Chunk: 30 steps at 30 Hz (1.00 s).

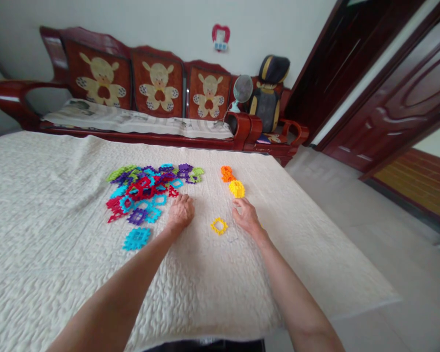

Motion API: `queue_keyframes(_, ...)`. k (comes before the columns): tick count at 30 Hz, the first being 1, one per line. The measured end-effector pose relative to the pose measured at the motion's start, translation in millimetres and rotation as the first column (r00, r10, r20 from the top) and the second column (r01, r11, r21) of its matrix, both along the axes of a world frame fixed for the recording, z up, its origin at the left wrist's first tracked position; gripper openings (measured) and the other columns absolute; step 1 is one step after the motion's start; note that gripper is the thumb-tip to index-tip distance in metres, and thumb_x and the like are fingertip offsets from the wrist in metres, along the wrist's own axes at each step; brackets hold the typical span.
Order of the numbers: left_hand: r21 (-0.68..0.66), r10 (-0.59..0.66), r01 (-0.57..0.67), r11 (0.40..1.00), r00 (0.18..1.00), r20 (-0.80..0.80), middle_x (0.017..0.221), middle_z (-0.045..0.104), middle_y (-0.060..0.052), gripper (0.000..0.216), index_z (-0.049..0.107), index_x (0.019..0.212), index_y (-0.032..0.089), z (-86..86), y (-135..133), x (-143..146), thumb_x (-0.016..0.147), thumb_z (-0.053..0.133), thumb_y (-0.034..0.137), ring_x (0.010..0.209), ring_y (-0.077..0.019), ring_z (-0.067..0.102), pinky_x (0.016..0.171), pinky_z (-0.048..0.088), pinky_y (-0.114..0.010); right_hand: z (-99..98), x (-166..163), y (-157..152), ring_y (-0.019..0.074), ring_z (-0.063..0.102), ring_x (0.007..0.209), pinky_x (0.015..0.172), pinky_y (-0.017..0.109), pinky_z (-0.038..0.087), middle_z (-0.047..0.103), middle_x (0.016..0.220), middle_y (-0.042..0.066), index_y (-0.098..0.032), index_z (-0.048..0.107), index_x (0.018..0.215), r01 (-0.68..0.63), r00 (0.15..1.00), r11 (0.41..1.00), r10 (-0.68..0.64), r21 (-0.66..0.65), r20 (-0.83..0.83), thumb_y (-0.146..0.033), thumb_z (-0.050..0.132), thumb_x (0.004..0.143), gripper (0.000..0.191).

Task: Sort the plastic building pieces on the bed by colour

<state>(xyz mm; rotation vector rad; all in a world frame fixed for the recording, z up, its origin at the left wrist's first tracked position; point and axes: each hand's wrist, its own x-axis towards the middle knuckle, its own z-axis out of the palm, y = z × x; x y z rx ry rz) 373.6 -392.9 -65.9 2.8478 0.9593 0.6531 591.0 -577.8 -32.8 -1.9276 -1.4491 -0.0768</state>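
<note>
My left hand (181, 211) rests on the white quilted bed cover (58, 205), fingers curled under, at the right edge of a heap of plastic interlocking pieces (146, 188) in red, purple, cyan and green. A cyan piece (137, 238) lies apart, nearer to me. My right hand (246, 215) lies on the cover with its fingers bent, just below a small yellow stack (236, 188). An orange stack (227, 173) sits behind the yellow one. A single flat yellow piece (219, 226) lies between my two hands. Neither hand visibly holds a piece.
A dark red wooden bench (146, 98) with bear cushions stands behind the bed. A small fan (242, 89) and a black massage cushion (267, 98) sit at its right end. Dark wooden doors (399, 93) are at the right, above grey floor.
</note>
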Motion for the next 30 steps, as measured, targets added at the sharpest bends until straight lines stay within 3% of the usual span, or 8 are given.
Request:
queue_keyframes(4, -0.015, 0.004, -0.004, 1.0, 1.0, -0.014, 0.104, 0.066, -0.014, 0.025, 0.066, 0.093, 0.017, 3.0, -1, -1, 0.093, 0.04, 0.015, 0.105, -0.0283, 0.056, 0.097, 0.046, -0.043, 1.2, -40, -13, 0.0213, 0.063, 0.107, 0.096, 0.036, 0.051, 0.066, 0.115, 0.008, -0.021, 0.062, 0.117, -0.118, 0.993, 0.979, 0.113, -0.169, -0.037, -0.028, 0.063, 0.083, 0.035)
queue_keyframes(9, -0.023, -0.001, 0.001, 1.0, 1.0, -0.028, 0.106, 0.067, -0.013, 0.026, 0.066, 0.097, 0.017, 3.4, 0, -1, 0.093, 0.041, 0.016, 0.106, -0.027, 0.056, 0.099, 0.045, -0.043, -2.5, -74, -23, 0.0267, 0.059, 0.114, 0.101, 0.042, 0.048, 0.063, 0.121, 0.011, -0.021, 0.058, 0.127, -0.067, 0.995, 0.969, 0.081, -0.236, 0.051, -0.03, 0.072, 0.077, 0.053)
queue_keyframes(12, -0.016, 0.008, -0.009, 1.0, 0.999, -0.037, 0.106, 0.067, -0.014, 0.025, 0.066, 0.095, 0.017, 4.5, -1, -1, 0.093, 0.041, 0.014, 0.107, -0.0275, 0.057, 0.101, 0.044, -0.043, -3.8, -82, -24, 0.0266, 0.059, 0.111, 0.1, 0.041, 0.048, 0.063, 0.118, 0.011, -0.021, 0.059, 0.125, -0.034, 0.995, 0.97, 0.054, -0.24, 0.08, -0.027, 0.07, 0.079, 0.047)
queue_keyframes(15, -0.015, 0.013, -0.013, 1.0, 0.999, -0.05, 0.106, 0.067, -0.014, 0.025, 0.066, 0.093, 0.016, 6.3, -1, 0, 0.092, 0.041, 0.014, 0.107, -0.0286, 0.057, 0.1, 0.044, -0.043, -3.1, -83, -23, 0.0239, 0.06, 0.106, 0.098, 0.038, 0.049, 0.062, 0.111, 0.009, -0.02, 0.063, 0.11, -0.076, 0.992, 0.967, 0.099, -0.244, 0.081, -0.022, 0.064, 0.082, 0.028)
queue_keyframes(18, -0.014, 0.011, -0.012, 1.0, 0.998, -0.055, 0.106, 0.067, -0.015, 0.026, 0.066, 0.094, 0.016, 6.6, -2, 0, 0.092, 0.041, 0.015, 0.106, -0.0287, 0.057, 0.097, 0.046, -0.042, -1.5, -78, -21, 0.0211, 0.061, 0.101, 0.094, 0.036, 0.051, 0.06, 0.108, 0.009, -0.02, 0.061, 0.101, -0.1, 0.992, 0.972, 0.115, -0.214, 0.058, -0.019, 0.058, 0.083, 0.018)
queue_keyframes(22, -0.012, 0.003, -0.003, 1.0, 1.0, -0.011, 0.103, 0.066, -0.015, 0.025, 0.066, 0.091, 0.017, 3.0, -1, 0, 0.091, 0.041, 0.015, 0.105, -0.0291, 0.057, 0.097, 0.047, -0.045, 2.4, -58, -16, 0.021, 0.062, 0.104, 0.096, 0.036, 0.051, 0.06, 0.11, 0.009, -0.02, 0.058, 0.108, -0.04, 0.998, 0.993, 0.045, -0.113, 0.046, -0.017, 0.056, 0.079, 0.028)
queue_keyframes(26, -0.019, -0.01, 0.01, 1.0, 0.999, 0.039, 0.1, 0.066, -0.014, 0.026, 0.066, 0.09, 0.02, -2.5, 1, 1, 0.091, 0.041, 0.014, 0.103, -0.0285, 0.058, 0.098, 0.048, -0.047, 9.7, -23, -8, 0.0238, 0.062, 0.108, 0.098, 0.038, 0.05, 0.063, 0.109, 0.009, -0.021, 0.058, 0.11, 0.144, 0.989, 0.987, -0.139, -0.076, 0.056, -0.02, 0.061, 0.075, 0.035)
queue_keyframes(30, -0.046, -0.008, 0.011, 0.999, 0.998, 0.062, 0.101, 0.066, -0.015, 0.024, 0.065, 0.088, 0.02, -5.2, 1, 2, 0.09, 0.042, 0.013, 0.105, -0.0294, 0.058, 0.097, 0.048, -0.046, 16.2, 16, -2, 0.027, 0.063, 0.106, 0.095, 0.038, 0.049, 0.063, 0.109, 0.011, -0.019, 0.061, 0.114, 0.367, 0.93, 0.907, -0.352, -0.208, 0.106, -0.019, 0.068, 0.069, 0.046)
